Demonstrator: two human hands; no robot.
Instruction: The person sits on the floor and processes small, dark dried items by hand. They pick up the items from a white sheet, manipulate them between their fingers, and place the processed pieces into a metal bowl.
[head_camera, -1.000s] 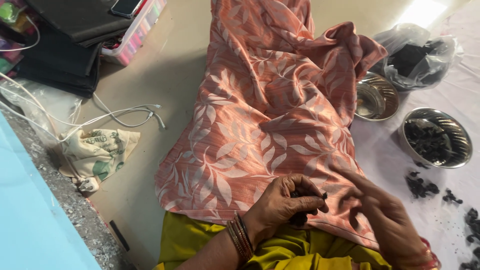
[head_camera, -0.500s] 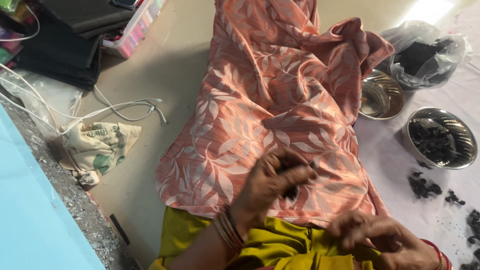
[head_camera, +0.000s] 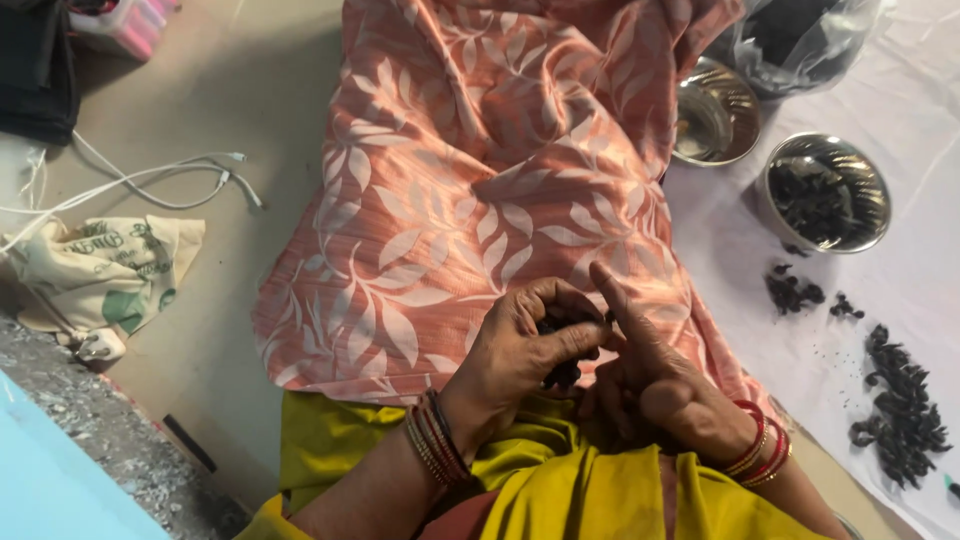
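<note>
Over the lap, on the peach leaf-print cloth (head_camera: 470, 200), left hand (head_camera: 525, 345) has its fingers curled tight around a dark pod (head_camera: 560, 325); right hand (head_camera: 655, 385) meets it, index finger out, holding nothing visible. Looks like mid-shelling; a careful pinch-and-pry seems needed. Steel bowl (head_camera: 825, 195) of dark pieces sits well apart.

Left hand (head_camera: 525, 345) at lower centre curls around a small dark piece (head_camera: 560, 325), right hand (head_camera: 650, 385) touching it, index finger raised. Both over pink leaf-print cloth (head_camera: 480, 180). Right side: white sheet (head_camera: 900, 290), steel bowl (head_camera: 825, 192) of dark pieces, empty steel bowl (head_camera: 712, 112), loose dark bits (head_camera: 900, 410). Left: white cables (head_camera: 150, 180), cloth bag (head_camera: 100, 275).
</note>
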